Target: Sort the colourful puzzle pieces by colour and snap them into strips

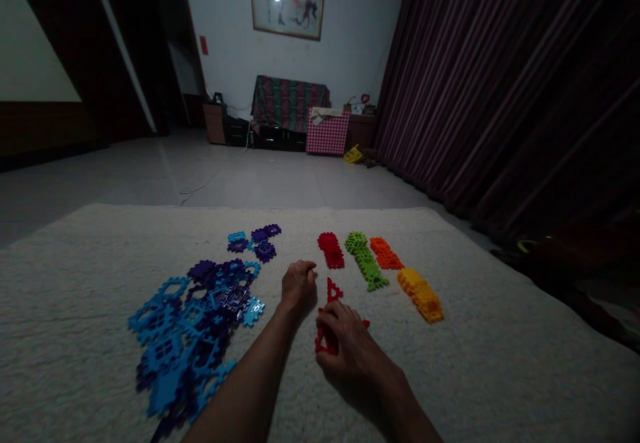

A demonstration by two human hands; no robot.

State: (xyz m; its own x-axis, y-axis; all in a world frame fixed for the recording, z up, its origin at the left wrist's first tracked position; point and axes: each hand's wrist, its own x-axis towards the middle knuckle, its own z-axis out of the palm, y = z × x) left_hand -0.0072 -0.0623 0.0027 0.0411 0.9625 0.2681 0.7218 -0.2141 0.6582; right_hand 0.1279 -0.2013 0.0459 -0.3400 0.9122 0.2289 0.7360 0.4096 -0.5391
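Observation:
My right hand is curled over red toothed building pieces on the carpet, its fingers gripping one of them and hiding much of it. Just beyond its knuckles lies a red triangular piece. My left hand is closed, fingers bent inward; whether anything is inside it is hidden. It hovers or rests between the blue and purple pile and the red pieces. A stack of red pieces lies beyond both hands.
To the right lie rows of green pieces, orange pieces and yellow pieces. A few purple and blue pieces sit beyond the big pile. The pale carpet ends at a tiled floor; a dark curtain hangs right.

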